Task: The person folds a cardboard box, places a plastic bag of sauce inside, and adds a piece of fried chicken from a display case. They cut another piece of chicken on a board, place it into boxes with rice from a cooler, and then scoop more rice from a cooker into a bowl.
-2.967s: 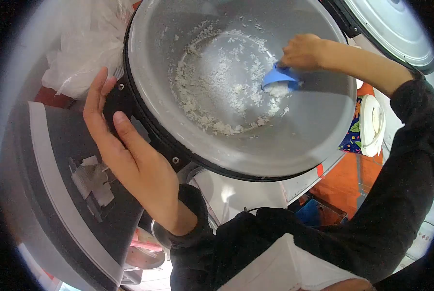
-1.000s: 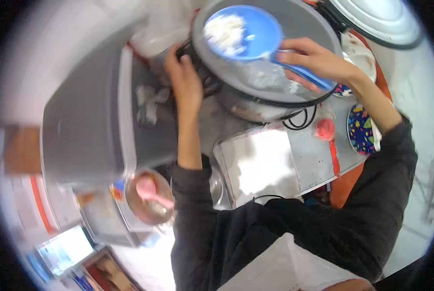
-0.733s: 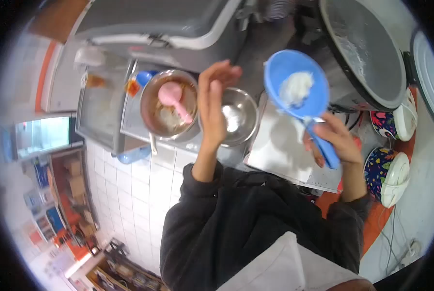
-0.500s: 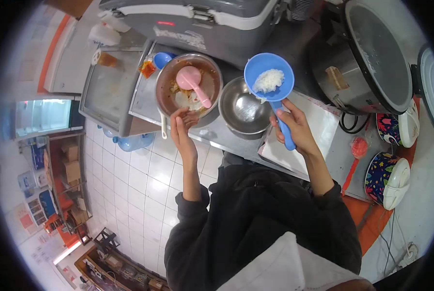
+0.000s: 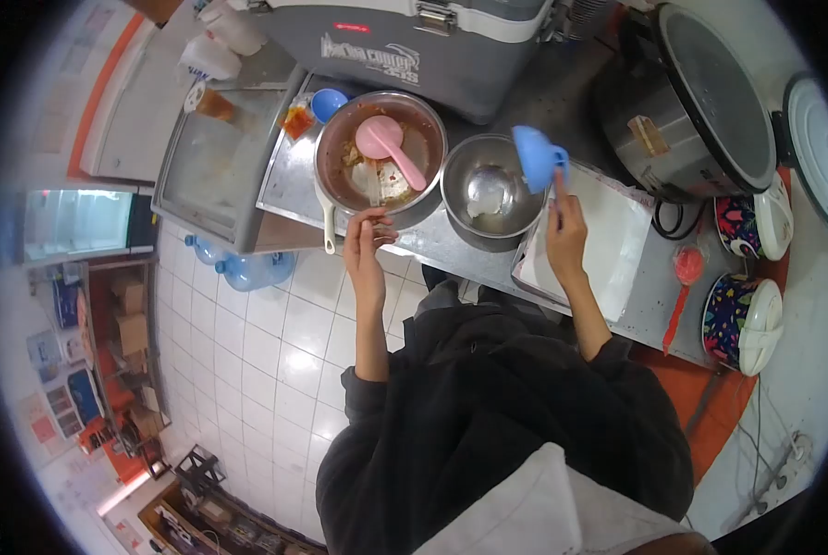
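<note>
My right hand [image 5: 566,222] grips the handle of a blue scoop [image 5: 536,159], which is tipped on its side over the right part of a steel bowl [image 5: 465,199]. White rice [image 5: 490,211] lies in the bottom of that bowl. My left hand [image 5: 367,242] is raised with fingers apart and slightly curled, near the front rim of a larger metal pot [image 5: 326,157], holding nothing. Inside the pot a pink scoop [image 5: 380,138] rests on reddish food remains. Whether any rice is still in the blue scoop is hidden.
A grey cooler [image 5: 404,55] stands behind the bowls. At the right are a large open cooker [image 5: 654,139], a white tray [image 5: 599,250], a red spoon [image 5: 687,265] and two patterned pots. A small blue cup [image 5: 328,104] sits behind the larger pot.
The blue scoop has turned from upright with rice in it to tipped over the steel bowl. Rice now shows in the bowl. The camera view has shifted slightly.
</note>
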A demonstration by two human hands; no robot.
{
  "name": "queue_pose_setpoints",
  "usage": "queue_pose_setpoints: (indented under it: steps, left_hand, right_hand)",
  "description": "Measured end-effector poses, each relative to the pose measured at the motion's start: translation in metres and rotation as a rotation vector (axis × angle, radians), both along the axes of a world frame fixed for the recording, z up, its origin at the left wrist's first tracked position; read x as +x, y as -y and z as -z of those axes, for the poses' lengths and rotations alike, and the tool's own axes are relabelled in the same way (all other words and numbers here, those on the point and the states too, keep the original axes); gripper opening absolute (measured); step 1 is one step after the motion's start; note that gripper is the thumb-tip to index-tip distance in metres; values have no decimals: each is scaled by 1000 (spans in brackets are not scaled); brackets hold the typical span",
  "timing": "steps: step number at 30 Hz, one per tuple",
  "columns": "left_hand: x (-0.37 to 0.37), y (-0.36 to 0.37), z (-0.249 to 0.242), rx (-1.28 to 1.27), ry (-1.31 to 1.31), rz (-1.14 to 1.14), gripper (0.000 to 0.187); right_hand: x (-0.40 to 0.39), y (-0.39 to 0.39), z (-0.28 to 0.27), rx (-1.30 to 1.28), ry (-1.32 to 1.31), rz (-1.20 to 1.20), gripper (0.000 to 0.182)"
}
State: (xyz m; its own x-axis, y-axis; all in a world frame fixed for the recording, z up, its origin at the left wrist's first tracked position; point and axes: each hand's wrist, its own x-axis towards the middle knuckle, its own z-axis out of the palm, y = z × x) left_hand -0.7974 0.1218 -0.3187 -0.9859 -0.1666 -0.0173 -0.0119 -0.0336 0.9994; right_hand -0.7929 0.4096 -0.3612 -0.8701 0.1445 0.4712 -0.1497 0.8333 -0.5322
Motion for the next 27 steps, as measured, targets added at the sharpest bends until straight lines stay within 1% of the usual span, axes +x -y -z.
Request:
queue_pose_setpoints:
  steps: [1,3,4,5,7,8,9,10,12,13,14,15,16,17,18,19,20,21,22,24,25,26,27]
  left_hand:
    - [-2,2,0,-1,-1,-14,28]
    - [-6,3,5,-28,0,16,27]
    - [-7,0,8,-13,-1,4,27]
    - [-9,-4,10,6,-3,-5,27]
    - [-15,-15,15,11,43,44,26]
    - [-19,-22,22,88,54,68,27]
    - [-21,-33,22,162,67,90,27]
    - [-20,-48,21,59,63,120,26]
    - [-22,-73,16,69,67,204,26]
    - [-24,-85,12,73,71,258,26]
    - [-21,-103,2,113,72,269,24]
    - [-24,-112,5,109,72,296,24]
    - [-27,-119,10,29,43,377,23]
    - [-29,-127,14,-51,15,456,23]
    - [-30,-138,16,-23,79,471,22]
    - [-30,-149,16,-26,78,493,22]
    - [-29,-161,11,3,64,507,22]
    - [-30,-172,7,33,46,519,22]
    - [-33,-180,4,32,91,554,23]
    - [-40,-193,11,18,28,589,23]
    - [-44,-199,11,3,-18,603,23]
    - [-46,-204,7,-70,-72,608,24]
    - [-51,-205,14,-86,-86,625,24]
  right_hand:
    - [3,-7,1,-2,-3,18,55]
    - [16,-27,3,-655,153,133,47]
    - [22,-40,14,-741,127,163,48]
    - [30,-50,17,-734,117,194,48]
    - [47,-75,19,-942,266,267,50]
    - [56,-86,27,-931,246,246,54]
    - [64,-97,34,-925,226,280,54]
    - [72,-108,41,-923,193,322,53]
    - [89,-127,54,-913,112,443,50]
    - [100,-144,71,-917,98,470,50]
    - [114,-168,97,-879,65,551,47]
    - [122,-178,99,-841,35,632,44]
    - [136,-191,97,-954,200,753,44]
    - [148,-202,107,-963,192,776,44]
    - [162,-216,120,-603,334,800,43]
    - [171,-230,134,-239,469,803,44]
    - [172,-240,131,-243,463,821,44]
    - [168,-250,117,-7,377,858,46]
    - [162,-263,102,227,286,891,49]
    - [135,-303,22,-49,51,877,54]
    - [121,-332,-14,231,-97,963,52]
    - [106,-361,-71,7,-286,850,49]
    - [93,-382,-119,109,-467,935,44]
